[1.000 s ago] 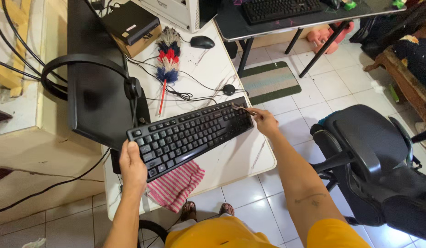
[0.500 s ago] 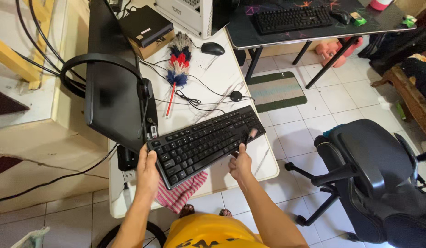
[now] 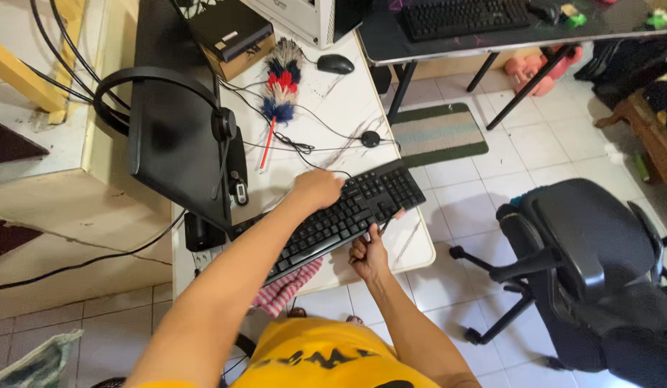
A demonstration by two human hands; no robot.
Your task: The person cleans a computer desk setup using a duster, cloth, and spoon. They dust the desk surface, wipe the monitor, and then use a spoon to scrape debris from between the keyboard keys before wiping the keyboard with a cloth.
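The black keyboard (image 3: pixel 340 212) lies slanted on your marble worktop (image 3: pixel 333 108), over a striped cloth (image 3: pixel 286 287). Your left hand (image 3: pixel 317 188), forearm outstretched, has fingers curled over its far edge. Your right hand (image 3: pixel 367 255) pinches a small brush (image 3: pixel 388 219) against the near edge.

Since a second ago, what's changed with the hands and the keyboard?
The left hand let go of the keyboard's near-left end and moved across to its top edge. The right hand, with a small brush, dropped from the far-right corner to the near edge. The keyboard stays on the white desk; the feather duster and mouse haven't moved.
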